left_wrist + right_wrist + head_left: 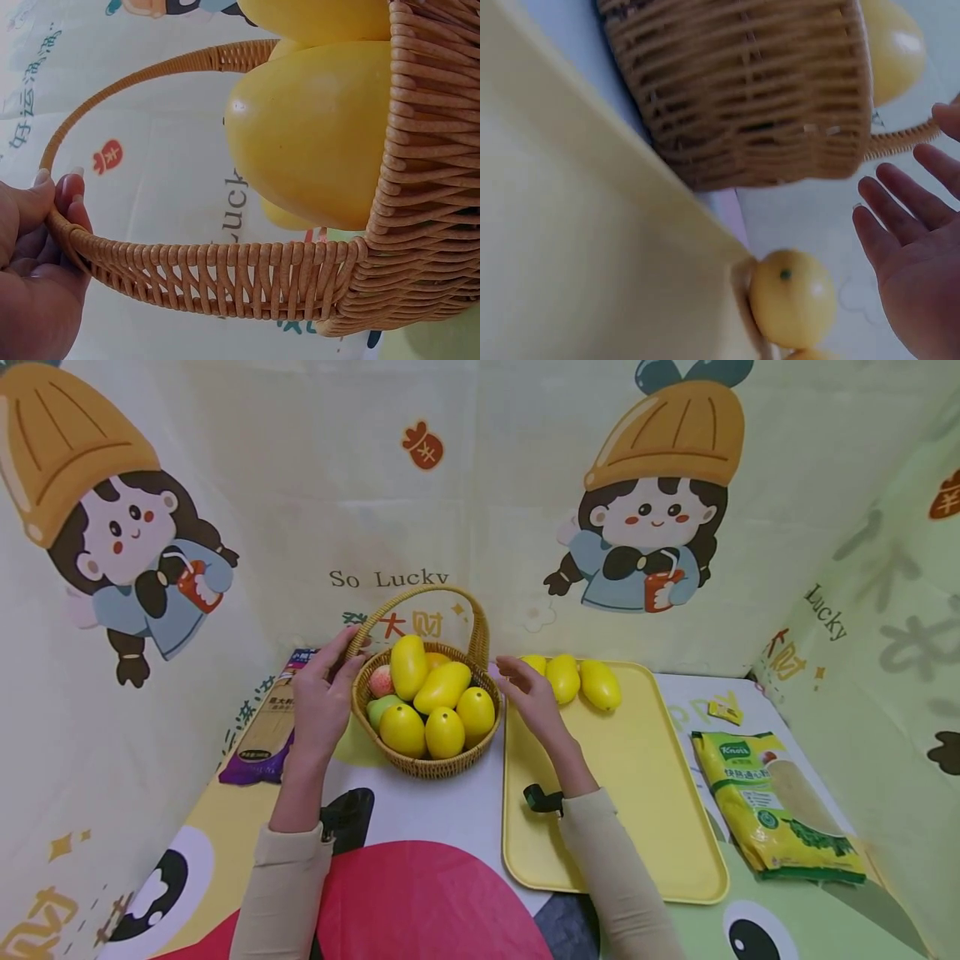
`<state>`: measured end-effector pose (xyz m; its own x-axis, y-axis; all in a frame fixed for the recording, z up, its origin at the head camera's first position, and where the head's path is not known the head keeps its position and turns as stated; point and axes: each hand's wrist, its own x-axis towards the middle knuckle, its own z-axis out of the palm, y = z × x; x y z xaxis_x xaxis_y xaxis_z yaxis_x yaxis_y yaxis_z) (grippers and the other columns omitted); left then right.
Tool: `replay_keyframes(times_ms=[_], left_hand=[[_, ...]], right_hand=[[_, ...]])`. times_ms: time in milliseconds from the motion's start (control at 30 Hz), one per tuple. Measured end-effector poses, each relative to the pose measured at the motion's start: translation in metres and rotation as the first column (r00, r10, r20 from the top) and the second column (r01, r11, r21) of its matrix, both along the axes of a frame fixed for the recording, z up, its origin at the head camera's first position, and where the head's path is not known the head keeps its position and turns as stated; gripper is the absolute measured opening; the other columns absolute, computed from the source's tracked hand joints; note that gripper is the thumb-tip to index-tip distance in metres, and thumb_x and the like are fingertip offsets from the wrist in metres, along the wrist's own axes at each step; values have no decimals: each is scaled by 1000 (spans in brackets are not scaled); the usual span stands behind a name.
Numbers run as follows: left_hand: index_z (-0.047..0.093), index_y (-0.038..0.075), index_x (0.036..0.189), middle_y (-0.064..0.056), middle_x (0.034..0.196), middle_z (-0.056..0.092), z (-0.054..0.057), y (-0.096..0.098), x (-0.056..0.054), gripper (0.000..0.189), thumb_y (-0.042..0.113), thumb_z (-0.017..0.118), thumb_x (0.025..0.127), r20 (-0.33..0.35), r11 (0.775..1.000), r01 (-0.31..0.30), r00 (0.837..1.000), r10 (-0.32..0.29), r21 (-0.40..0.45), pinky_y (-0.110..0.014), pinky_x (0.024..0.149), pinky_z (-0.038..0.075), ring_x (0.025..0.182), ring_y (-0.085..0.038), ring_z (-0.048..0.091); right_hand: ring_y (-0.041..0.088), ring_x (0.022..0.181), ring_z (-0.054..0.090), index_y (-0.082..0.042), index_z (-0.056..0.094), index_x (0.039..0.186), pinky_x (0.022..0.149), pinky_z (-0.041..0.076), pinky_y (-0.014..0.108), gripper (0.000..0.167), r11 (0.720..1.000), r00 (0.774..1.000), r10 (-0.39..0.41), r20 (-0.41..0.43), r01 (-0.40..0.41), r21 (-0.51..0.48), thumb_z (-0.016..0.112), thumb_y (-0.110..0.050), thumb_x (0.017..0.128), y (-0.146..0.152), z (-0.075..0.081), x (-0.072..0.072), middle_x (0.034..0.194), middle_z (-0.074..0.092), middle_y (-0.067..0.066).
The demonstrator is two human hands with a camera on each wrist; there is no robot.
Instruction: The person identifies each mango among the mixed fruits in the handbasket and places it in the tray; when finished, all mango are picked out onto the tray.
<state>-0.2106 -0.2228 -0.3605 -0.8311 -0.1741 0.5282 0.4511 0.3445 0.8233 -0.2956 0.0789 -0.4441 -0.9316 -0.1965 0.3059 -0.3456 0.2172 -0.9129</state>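
A wicker basket (435, 767) heaped with yellow mangoes (442, 687) stands left of the tray, its arched handle (478, 631) up. Among the mangoes are a reddish fruit (381, 681) and a green one (382, 708). With thumb and curled fingers, my left hand (318, 702) grips the left part of the handle; the left wrist view has this hold (45, 247) close up. My right hand (534, 700) is just right of the basket with fingers spread, holding nothing. In the right wrist view its palm (922, 247) faces the camera, beside the basket wall.
A yellow tray (615, 793) lies to the right, with several mangoes (600, 685) at its back left. Beyond it are a green-and-yellow Knorr packet (780, 806) and a small yellow sachet (724, 712). At the left lies a purple pasta packet (262, 727). Printed cloth walls enclose the table.
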Motion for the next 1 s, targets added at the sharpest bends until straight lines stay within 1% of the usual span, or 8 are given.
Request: replay_keyframes(times_ms=[167, 367, 433, 567, 700, 800, 900, 1000], left_hand=[[56, 28, 141, -10, 128, 67, 0, -1, 0, 43, 15, 56, 100, -12, 1000, 5, 1000, -5, 4, -14, 101, 49, 119, -16, 63], [55, 26, 142, -8, 128, 68, -2, -2, -2, 43, 17, 56, 100, -18, 1000, -2, 1000, 1, -9, -14, 101, 49, 121, -20, 62], [55, 28, 142, -6, 128, 68, -2, -2, -2, 43, 18, 57, 100, -13, 1000, -1, 1000, 1, -10, -14, 101, 49, 122, -21, 62], [55, 32, 141, -4, 129, 67, -2, -2, -2, 43, 18, 57, 100, -6, 1000, 9, 1000, -9, -8, -14, 101, 49, 122, -20, 62], [55, 30, 142, -7, 130, 67, 0, -2, 0, 43, 17, 56, 100, -8, 1000, 20, 1000, -20, -8, -15, 101, 49, 121, -21, 63], [55, 28, 142, -8, 130, 67, 1, -2, 0, 43, 15, 56, 100, -8, 1000, 18, 1000, -18, -11, -15, 101, 49, 121, -21, 63], [55, 26, 142, -8, 131, 67, 1, -2, 0, 44, 14, 57, 100, -6, 1000, 17, 1000, -17, -14, -16, 101, 49, 124, -20, 62], [54, 22, 143, -7, 131, 66, 1, -2, 0, 44, 14, 57, 100, -3, 1000, 21, 1000, -21, -10, -16, 101, 49, 125, -19, 61]], right_hand=[[27, 128, 56, -12, 55, 141, 111, 46, 46, 47, 999, 998, 53, 31, -53, -6, 62, -30, 99, -16, 2, 3, 141, 58, 10], [25, 135, 52, -16, 55, 142, 117, 40, 46, 48, 998, 997, 69, 37, -69, -2, 63, -33, 98, -28, 12, 5, 144, 56, 6], [23, 136, 51, -18, 55, 142, 118, 39, 45, 48, 997, 997, 70, 26, -70, 17, 64, -33, 97, -33, 17, 4, 145, 56, 4], [24, 137, 50, -19, 54, 143, 117, 41, 44, 51, 990, 996, 85, 1, -85, 117, 67, -31, 96, -43, 30, 0, 146, 55, 3], [25, 140, 46, -17, 51, 145, 118, 39, 46, 57, 954, 991, 130, 7, -127, 270, 69, -32, 93, -51, 40, -5, 150, 51, 4], [23, 141, 43, -19, 51, 145, 119, 37, 47, 58, 910, 984, 175, 42, -178, 373, 70, -33, 91, -55, 45, -7, 150, 50, 3], [23, 143, 41, -20, 53, 142, 121, 34, 46, 56, 868, 971, 225, 86, -240, 436, 70, -31, 90, -57, 50, -8, 150, 50, 1], [24, 144, 39, -20, 55, 140, 122, 32, 46, 54, 837, 955, 269, 122, -294, 461, 72, -28, 89, -58, 55, -9, 150, 49, 2]])
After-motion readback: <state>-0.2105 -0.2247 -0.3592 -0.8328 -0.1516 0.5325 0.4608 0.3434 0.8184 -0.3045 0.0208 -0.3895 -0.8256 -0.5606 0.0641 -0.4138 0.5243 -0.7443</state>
